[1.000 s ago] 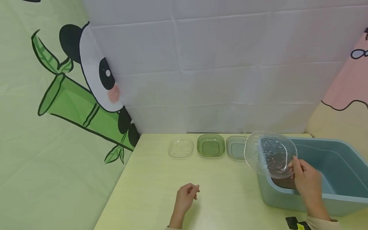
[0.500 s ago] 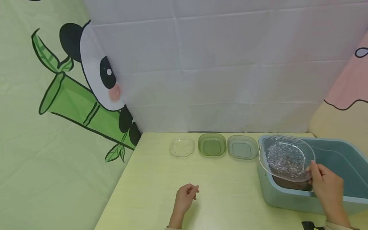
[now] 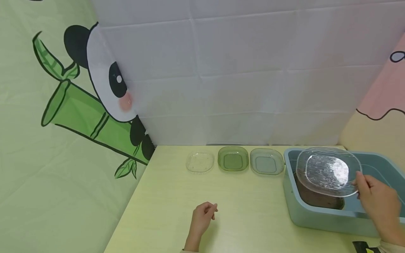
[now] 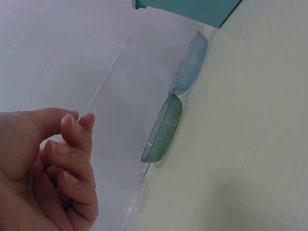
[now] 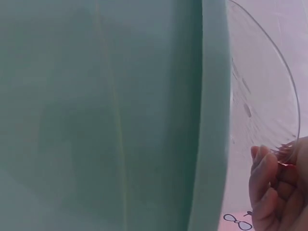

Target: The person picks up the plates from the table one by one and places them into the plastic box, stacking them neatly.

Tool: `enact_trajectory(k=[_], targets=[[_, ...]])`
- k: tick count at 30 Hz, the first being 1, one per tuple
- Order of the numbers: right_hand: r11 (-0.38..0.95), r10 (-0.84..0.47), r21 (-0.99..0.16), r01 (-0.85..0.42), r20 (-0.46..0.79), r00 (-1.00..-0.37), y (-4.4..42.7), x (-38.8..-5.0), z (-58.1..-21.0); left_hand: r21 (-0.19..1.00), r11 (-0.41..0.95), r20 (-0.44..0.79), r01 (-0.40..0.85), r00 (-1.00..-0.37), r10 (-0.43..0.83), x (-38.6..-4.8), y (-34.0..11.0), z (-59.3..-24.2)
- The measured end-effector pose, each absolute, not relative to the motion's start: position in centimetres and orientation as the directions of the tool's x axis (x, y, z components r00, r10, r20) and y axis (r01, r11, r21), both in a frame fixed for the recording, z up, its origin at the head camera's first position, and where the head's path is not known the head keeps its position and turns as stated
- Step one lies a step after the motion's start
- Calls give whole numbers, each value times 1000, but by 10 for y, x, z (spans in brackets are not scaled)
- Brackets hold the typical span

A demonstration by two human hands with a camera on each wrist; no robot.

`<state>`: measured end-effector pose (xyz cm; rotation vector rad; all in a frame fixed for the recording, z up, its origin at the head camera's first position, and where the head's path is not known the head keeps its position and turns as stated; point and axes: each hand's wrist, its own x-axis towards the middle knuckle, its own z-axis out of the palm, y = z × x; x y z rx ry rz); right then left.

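My right hand (image 3: 379, 202) pinches the right edge of a clear, textured plate (image 3: 329, 172), held tilted above the blue-green tub (image 3: 322, 219). In the right wrist view the fingers (image 5: 264, 187) grip the clear plate (image 5: 264, 82) beyond the tub's rim (image 5: 214, 115). A brown item (image 3: 316, 198) lies inside the tub, partly covered by the plate. My left hand (image 3: 202, 219) hovers over the front of the table, fingers loosely curled and holding nothing; the left wrist view shows the same hand (image 4: 57, 168) with thumb and forefinger close together.
Along the table's back edge stand a clear dish (image 3: 200, 162), a green dish (image 3: 233, 159) and a pale blue dish (image 3: 267, 161), the last close to the tub. A black and yellow object (image 3: 364, 247) lies at the front right. White cloth (image 3: 237, 70) hangs behind the table.
My right hand has moved right with the clear plate, from beside the pale blue dish to over the tub; that dish is now uncovered. My left hand has barely moved.
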<state>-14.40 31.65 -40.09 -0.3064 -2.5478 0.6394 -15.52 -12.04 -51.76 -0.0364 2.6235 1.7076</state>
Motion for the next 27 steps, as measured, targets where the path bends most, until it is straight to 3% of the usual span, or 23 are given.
enact_trajectory(k=[10,14,27], targets=[[891,295,-446,84,429,-854,330,-142,-397,917,397,-37,-32,-999,5,-155,-121,-518],[908,254,-412,76,397,-882,331,-143,-396,915,401,-37,-29,-999,11,-154,-121,-518],[967,106,-247,64,165,-981,333,-147,-380,915,401,-56,-38,-998,32,-149,-132,-516]])
